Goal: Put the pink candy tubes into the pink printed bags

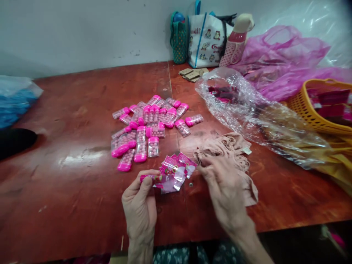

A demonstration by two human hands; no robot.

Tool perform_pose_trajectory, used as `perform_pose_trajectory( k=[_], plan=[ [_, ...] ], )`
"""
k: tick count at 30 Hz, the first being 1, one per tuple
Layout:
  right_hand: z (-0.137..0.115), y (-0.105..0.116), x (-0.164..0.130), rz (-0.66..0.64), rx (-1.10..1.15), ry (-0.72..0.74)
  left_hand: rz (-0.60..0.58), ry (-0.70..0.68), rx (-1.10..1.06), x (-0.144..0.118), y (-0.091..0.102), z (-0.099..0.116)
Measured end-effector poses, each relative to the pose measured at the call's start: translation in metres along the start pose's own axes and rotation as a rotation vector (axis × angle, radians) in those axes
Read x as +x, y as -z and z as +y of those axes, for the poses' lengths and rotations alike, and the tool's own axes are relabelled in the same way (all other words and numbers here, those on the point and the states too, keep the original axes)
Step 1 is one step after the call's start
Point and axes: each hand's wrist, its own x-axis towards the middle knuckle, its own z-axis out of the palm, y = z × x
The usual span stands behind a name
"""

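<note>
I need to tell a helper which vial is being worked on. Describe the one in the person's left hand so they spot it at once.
Start at the red-brown wooden table and find the pile of pink-capped vials at its middle. Just nearer the person, the left hand pinches one vial lying sideways at the mouth of a pink printed pouch. Unlike the others, it is off the table and partly inside wrapping.

We see our left hand (pixel 140 209) and right hand (pixel 224 190) near the front edge of the table (pixel 68 176). Little packets (pixel 176 170) lie between them. A pile of small bottles (pixel 148 126) lies behind the packets. A cloth (pixel 228 148) lies right of the pile, under our right hand. A basket (pixel 310 113) sits far right. Bags (pixel 205 38) stand at the back.
</note>
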Motion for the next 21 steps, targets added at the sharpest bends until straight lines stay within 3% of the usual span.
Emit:
perform_pose_trajectory(
  k=[2,6,10,12,14,17,21],
  plan=[
    [0.024,0.008,0.004,0.020,-0.335,0.035,0.072,0.019,-0.053,0.004,0.003,0.000],
    [0.062,0.005,0.008,0.003,-0.462,0.021,0.142,0.077,-0.165,0.004,0.007,-0.001],
    [0.048,0.000,0.005,0.058,-0.462,-0.004,0.131,0.166,-0.224,0.000,0.005,0.001],
    [0.026,-0.001,0.002,0.093,-0.331,-0.016,0.123,0.177,-0.235,-0.002,0.002,0.004],
    [0.001,-0.002,-0.002,0.083,-0.038,0.005,0.112,0.179,-0.224,-0.003,0.000,0.005],
    [-0.025,-0.007,-0.007,-0.098,0.355,-0.042,0.072,0.185,-0.181,-0.006,-0.002,0.005],
    [-0.030,-0.014,-0.005,-0.228,0.509,-0.080,-0.098,0.172,-0.091,-0.010,-0.001,0.003]
  ],
)
